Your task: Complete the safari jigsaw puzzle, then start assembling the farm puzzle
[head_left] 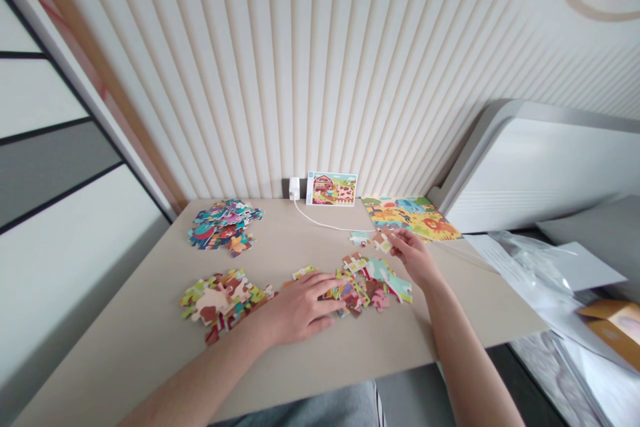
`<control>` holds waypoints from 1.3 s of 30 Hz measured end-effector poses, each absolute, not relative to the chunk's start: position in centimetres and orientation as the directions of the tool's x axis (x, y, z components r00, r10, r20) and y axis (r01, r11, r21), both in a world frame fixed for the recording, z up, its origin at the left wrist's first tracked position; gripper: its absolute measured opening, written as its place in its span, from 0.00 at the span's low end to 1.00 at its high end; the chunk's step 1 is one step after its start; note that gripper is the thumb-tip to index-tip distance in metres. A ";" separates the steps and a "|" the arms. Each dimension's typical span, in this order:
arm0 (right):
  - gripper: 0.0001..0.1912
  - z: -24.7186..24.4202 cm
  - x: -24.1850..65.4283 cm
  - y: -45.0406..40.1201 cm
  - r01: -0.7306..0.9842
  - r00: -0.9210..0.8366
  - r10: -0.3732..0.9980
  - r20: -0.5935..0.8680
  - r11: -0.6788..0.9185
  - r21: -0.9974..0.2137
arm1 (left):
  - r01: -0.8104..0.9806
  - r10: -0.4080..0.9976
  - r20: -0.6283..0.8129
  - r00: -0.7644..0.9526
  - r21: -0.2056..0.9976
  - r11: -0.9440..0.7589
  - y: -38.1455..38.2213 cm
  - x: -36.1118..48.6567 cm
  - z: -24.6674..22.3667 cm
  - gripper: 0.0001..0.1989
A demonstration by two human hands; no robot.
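My right grip point(411, 255) is closed on a small cardboard puzzle piece point(383, 241), which sits just ahead of the fingers and looks light and stiff, best pinched by its edges. My left grip point(300, 307) lies open and flat, its fingertips against a loose pile of pieces point(356, 290) on the surface point(150, 347).

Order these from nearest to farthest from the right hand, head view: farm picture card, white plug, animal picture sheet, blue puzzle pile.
Right hand:
1. Animal picture sheet, straight ahead.
2. Farm picture card, ahead and left.
3. White plug, at the wall, further left.
4. Blue puzzle pile, far left.
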State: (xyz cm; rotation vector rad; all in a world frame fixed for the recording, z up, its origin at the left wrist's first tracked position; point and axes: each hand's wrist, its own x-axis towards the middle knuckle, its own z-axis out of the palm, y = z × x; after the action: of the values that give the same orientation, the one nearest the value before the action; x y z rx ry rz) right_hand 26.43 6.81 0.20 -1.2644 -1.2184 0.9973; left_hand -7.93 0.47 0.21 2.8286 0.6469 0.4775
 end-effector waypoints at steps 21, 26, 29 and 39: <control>0.24 -0.9 26.5 -9.0 0.591 -0.048 0.997 0.060 0.077 -0.803 | 0.349 0.413 0.324 0.851 0.237 -0.907 0.7 -8.0 -0.4 0.20; 0.25 -1.4 26.8 -10.3 0.693 -0.044 0.996 0.074 0.084 -0.716 | 0.355 0.419 0.305 0.855 0.244 -0.902 0.8 -8.0 -0.6 0.21; 0.24 -1.6 26.6 -10.5 0.732 -0.054 0.992 0.118 0.120 -0.670 | 0.357 0.424 0.310 0.851 0.249 -0.900 0.7 -8.0 -0.4 0.21; 0.23 -1.7 25.9 -11.7 0.771 -0.089 0.985 0.149 0.163 -0.616 | 0.364 0.429 0.315 0.847 0.246 -0.898 0.4 -7.9 0.2 0.21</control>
State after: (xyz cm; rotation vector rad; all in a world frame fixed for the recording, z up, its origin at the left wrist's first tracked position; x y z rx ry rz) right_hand 25.90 -11.71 -1.75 -1.6585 -1.9142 0.5253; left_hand -7.90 0.41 0.17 2.8470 0.6170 0.5465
